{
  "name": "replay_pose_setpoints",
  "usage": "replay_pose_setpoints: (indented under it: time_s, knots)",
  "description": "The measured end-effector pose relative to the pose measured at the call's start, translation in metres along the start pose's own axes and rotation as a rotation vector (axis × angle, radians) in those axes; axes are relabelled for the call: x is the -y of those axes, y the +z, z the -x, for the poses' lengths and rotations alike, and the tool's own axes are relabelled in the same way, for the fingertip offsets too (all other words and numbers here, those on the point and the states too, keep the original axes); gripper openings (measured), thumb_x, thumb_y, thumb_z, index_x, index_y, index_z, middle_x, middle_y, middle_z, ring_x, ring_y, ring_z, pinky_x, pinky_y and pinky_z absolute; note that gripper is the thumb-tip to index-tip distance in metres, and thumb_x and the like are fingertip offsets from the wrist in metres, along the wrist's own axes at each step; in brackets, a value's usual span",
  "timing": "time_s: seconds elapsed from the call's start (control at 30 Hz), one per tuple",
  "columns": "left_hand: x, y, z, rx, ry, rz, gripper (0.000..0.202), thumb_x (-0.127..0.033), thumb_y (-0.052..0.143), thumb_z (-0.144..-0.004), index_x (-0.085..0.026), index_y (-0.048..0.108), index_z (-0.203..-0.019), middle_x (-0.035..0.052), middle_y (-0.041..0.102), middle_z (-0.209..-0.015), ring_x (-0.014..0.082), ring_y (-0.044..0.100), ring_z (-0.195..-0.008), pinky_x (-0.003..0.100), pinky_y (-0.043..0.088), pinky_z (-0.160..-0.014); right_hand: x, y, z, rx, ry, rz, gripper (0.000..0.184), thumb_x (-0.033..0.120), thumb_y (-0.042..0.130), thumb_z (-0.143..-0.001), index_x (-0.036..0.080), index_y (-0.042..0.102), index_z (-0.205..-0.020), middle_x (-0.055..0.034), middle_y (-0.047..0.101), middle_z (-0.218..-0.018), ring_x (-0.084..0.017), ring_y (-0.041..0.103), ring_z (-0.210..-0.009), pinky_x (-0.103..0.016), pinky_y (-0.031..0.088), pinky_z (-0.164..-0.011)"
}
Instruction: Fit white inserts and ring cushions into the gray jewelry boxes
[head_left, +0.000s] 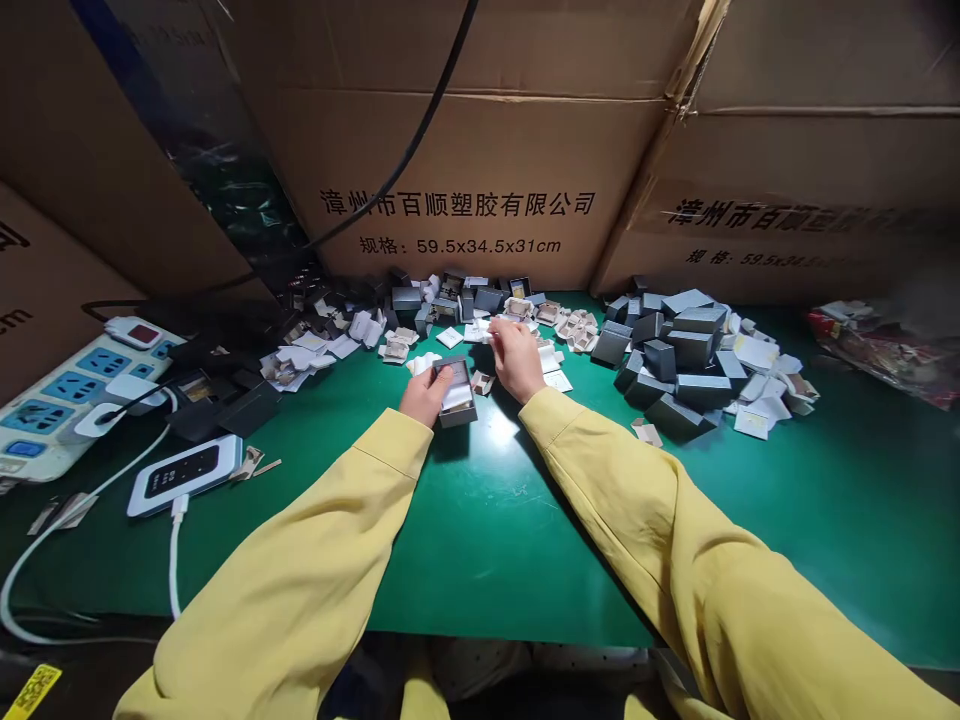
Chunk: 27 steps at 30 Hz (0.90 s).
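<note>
Carton (pixel 480 145) reading "59.5x34.5x31cm" stands beyond the left hand (pixel 424 395) holding a grey box (pixel 459 408).

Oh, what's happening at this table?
A person in yellow sleeves is working with small gift-style boxes. The left hand holds an open dark grey box with a white lining, while the right hand reaches among loose white pieces just beyond it. A pile of similar boxes sits to the right on the green table.
</note>
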<state>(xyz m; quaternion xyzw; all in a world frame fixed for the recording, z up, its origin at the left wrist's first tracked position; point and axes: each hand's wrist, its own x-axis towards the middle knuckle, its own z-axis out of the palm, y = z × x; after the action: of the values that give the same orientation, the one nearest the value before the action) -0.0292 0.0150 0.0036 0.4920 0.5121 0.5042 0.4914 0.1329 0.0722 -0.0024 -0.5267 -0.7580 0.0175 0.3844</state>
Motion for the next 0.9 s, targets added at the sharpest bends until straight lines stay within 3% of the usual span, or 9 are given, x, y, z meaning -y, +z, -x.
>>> replay_pose_setpoints:
  time_s: [0.1,0.2,0.33,0.53,0.7,0.9]
  knots:
    - [-0.009,-0.002,0.000,0.075,-0.137,0.311,0.044,-0.047,0.053,-0.078,-0.010,0.059,-0.101,0.0148,0.067,-0.097,0.0236,0.066,-0.079,0.033,0.054,-0.063,0.002,-0.013,0.018,-0.057,-0.096,-0.166,0.026,0.020,0.037,-0.089,0.019,0.055,-0.108,-0.0083,0.060,-0.109,-0.022,0.048,-0.100,-0.038,0.042,-0.087]
    - [-0.019,-0.004,0.003,0.144,-0.294,0.500,0.045,-0.051,0.044,-0.082,-0.013,0.060,-0.100,0.0136,0.061,-0.113,0.0240,0.065,-0.089,0.030,0.055,-0.060,0.005,-0.029,0.039,-0.021,-0.198,-0.195,0.023,0.021,0.040,-0.089,0.022,0.058,-0.103,-0.0066,0.058,-0.112,-0.021,0.048,-0.103,-0.039,0.042,-0.089]
    - [-0.022,-0.003,0.005,0.209,-0.439,0.579,0.048,-0.054,0.039,-0.084,-0.014,0.063,-0.095,0.0124,0.063,-0.108,0.0248,0.065,-0.088,0.033,0.055,-0.066,0.003,-0.045,0.055,0.030,-0.257,-0.206,0.019,0.023,0.045,-0.088,0.024,0.062,-0.097,-0.0073,0.056,-0.114,-0.020,0.049,-0.101,-0.039,0.045,-0.086]
    - [-0.016,-0.002,0.007,0.352,-0.497,0.548,0.047,-0.053,0.043,-0.083,-0.017,0.059,-0.109,0.0092,0.067,-0.096,0.0223,0.066,-0.082,0.035,0.054,-0.072,-0.004,-0.043,0.056,0.090,-0.340,-0.361,0.023,0.024,0.040,-0.090,0.024,0.061,-0.100,-0.0084,0.055,-0.107,-0.015,0.056,-0.095,-0.032,0.050,-0.080]
    - [-0.018,0.002,0.010,0.232,-0.492,0.517,0.040,-0.043,0.048,-0.084,-0.014,0.059,-0.108,0.0121,0.065,-0.103,0.0211,0.065,-0.083,0.038,0.056,-0.073,0.001,-0.043,0.056,0.109,-0.315,-0.343,0.023,0.028,0.041,-0.090,0.023,0.060,-0.101,-0.0090,0.057,-0.111,-0.017,0.055,-0.102,-0.036,0.048,-0.087]
    - [-0.015,0.006,0.011,0.242,-0.398,0.564,0.042,-0.048,0.047,-0.083,-0.017,0.061,-0.107,0.0104,0.063,-0.110,0.0224,0.064,-0.093,0.038,0.053,-0.081,0.003,-0.045,0.056,0.087,-0.290,-0.291,0.026,0.037,0.054,-0.083,0.022,0.057,-0.103,-0.0108,0.057,-0.114,-0.021,0.052,-0.107,-0.040,0.045,-0.091]
